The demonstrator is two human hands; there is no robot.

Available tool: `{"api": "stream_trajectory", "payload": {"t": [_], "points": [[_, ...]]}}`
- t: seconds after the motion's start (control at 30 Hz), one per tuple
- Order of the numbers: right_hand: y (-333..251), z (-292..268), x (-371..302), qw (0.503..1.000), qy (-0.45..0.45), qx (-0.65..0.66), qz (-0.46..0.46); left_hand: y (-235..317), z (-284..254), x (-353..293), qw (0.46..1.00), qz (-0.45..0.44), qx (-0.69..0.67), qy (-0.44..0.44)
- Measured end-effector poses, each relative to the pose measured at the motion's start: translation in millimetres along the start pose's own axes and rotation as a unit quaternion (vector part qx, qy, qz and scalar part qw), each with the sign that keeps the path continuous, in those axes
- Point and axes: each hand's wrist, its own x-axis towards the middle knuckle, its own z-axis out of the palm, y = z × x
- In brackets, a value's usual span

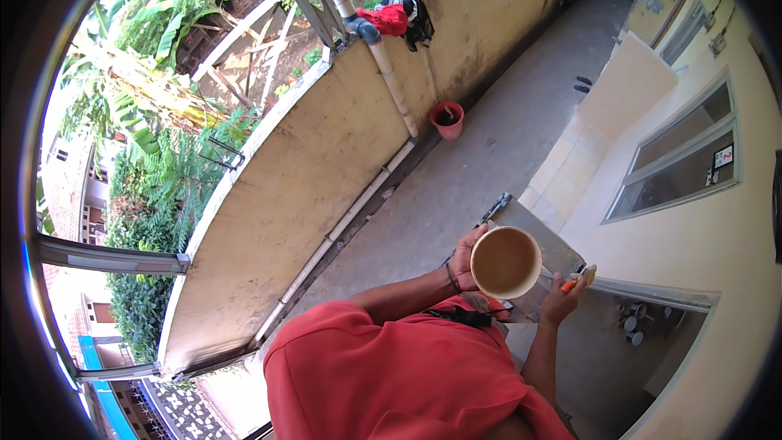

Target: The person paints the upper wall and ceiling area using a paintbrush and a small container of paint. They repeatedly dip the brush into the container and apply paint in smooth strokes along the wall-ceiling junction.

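My left hand (464, 261) is closed on the side of a round tub (506, 261) with a pale rim. The tub is tilted toward me, and its inside looks tan; whether that is liquid or bare wall I cannot tell. To the right of it, my right hand (559, 301) is closed around a small thing with an orange part (568, 286); its kind is too small to make out. Beyond and below both hands lies a grey flat board (521, 216) with dark, worn edges, partly hidden by the tub.
A yellowish wall (301, 155) curves along the left, with a pale pipe (391, 90) and red cloth (385, 19) on it. A red pot (447, 120) stands at its foot. On the right are a window (680, 151) and a doorway (652, 342). Dark slippers (582, 84) lie farther along the passage.
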Motion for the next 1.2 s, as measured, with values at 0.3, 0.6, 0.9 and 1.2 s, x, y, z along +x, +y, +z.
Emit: {"api": "stream_trajectory", "payload": {"t": [0.3, 0.6, 0.9, 1.2], "points": [[-8, 3, -9, 0.997, 0.047, -0.002, -0.057, -7, 15, 33, 0.995, -0.083, -0.019, -0.048], [-7, 13, -11, 0.996, 0.075, 0.007, -0.050, -7, 27, 74, 0.980, -0.187, 0.034, -0.053], [-8, 2, -7, 0.994, 0.078, 0.062, -0.034, -61, 42, 105, 0.972, -0.231, 0.016, -0.037], [9, -85, 10, 0.981, 0.089, 0.135, 0.109, -90, 74, 144, 0.942, -0.335, 0.020, -0.018]]}}
